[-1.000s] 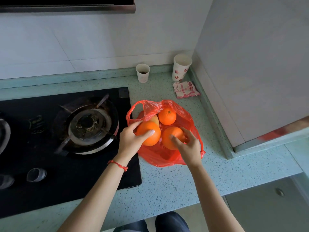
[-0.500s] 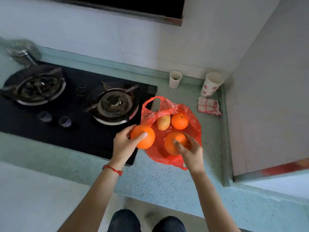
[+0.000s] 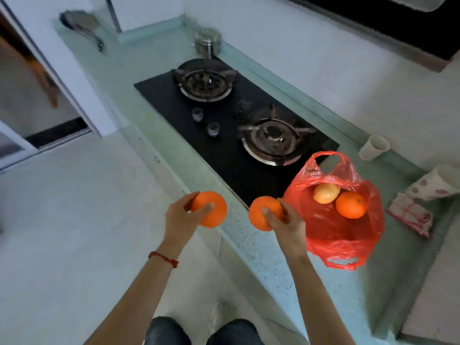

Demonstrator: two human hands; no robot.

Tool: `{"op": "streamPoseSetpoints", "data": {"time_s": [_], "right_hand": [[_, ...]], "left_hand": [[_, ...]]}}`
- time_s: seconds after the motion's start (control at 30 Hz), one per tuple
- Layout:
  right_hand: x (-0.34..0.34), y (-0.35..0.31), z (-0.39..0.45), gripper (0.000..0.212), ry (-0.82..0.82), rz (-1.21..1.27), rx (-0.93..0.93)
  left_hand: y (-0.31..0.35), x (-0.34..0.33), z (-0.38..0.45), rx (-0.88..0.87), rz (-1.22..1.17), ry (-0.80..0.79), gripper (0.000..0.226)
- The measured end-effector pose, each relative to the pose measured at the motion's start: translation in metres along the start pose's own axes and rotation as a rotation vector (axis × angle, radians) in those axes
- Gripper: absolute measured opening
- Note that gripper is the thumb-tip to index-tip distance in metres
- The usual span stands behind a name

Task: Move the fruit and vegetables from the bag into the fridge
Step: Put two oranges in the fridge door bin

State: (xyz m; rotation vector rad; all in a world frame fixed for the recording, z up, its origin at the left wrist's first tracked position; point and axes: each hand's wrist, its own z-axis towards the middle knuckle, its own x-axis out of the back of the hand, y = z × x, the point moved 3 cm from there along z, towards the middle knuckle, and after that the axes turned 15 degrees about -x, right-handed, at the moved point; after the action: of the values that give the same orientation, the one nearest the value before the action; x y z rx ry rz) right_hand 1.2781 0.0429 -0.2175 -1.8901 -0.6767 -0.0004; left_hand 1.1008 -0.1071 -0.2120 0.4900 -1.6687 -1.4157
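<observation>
My left hand (image 3: 180,216) grips an orange (image 3: 211,210), held out past the counter's front edge above the floor. In my right hand (image 3: 286,224) is a second orange (image 3: 261,211), over the counter edge just left of the bag. The open red plastic bag (image 3: 343,235) lies on the counter to the right. Inside it remain a third orange (image 3: 351,204) and a pale yellow fruit (image 3: 326,193). No fridge is in view.
A black two-burner gas hob (image 3: 224,145) fills the pale green counter (image 3: 278,265) behind my hands. Two paper cups (image 3: 374,147) and a red-patterned cloth (image 3: 410,216) sit at the right. A metal pot (image 3: 207,42) and a ladle (image 3: 83,28) are at the far end. A doorway opens at left.
Both hands lifted their oranges out of the bag and drew them left, away from it. My view swung left, showing the whole hob, the floor and the doorway.
</observation>
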Motion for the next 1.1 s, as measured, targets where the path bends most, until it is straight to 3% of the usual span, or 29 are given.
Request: {"op": "streamPoseSetpoints", "data": {"time_s": [0.1,0.2,0.5,0.67,0.83,0.97,1.1], "right_hand": [[-0.047,-0.013,-0.011,0.048,-0.148,-0.035,0.019],[-0.099,-0.021,-0.031,0.048,-0.296,-0.092,0.047],[-0.262,-0.029,-0.128,0.069,-0.618,-0.257,0.173],[-0.352,-0.025,-0.206,0.048,-0.795,-0.322,0.204],[-0.424,-0.018,-0.284,0.063,-0.933,-0.381,0.262],[-0.472,-0.011,-0.336,0.047,-1.029,-0.451,0.313],[-0.514,-0.005,-0.371,0.046,-1.125,-0.517,0.332]], "left_hand": [[-0.018,0.049,-0.016,0.049,0.0,0.124,0.085],[-0.038,0.097,-0.037,0.114,0.007,0.249,0.07],[-0.101,0.254,-0.13,0.267,-0.022,0.617,0.064],[-0.132,0.343,-0.187,0.316,-0.011,0.803,0.051],[-0.152,0.416,-0.245,0.36,-0.001,0.953,0.05],[-0.166,0.462,-0.286,0.399,0.003,1.067,0.058],[-0.181,0.493,-0.313,0.432,-0.022,1.178,0.067]]}}
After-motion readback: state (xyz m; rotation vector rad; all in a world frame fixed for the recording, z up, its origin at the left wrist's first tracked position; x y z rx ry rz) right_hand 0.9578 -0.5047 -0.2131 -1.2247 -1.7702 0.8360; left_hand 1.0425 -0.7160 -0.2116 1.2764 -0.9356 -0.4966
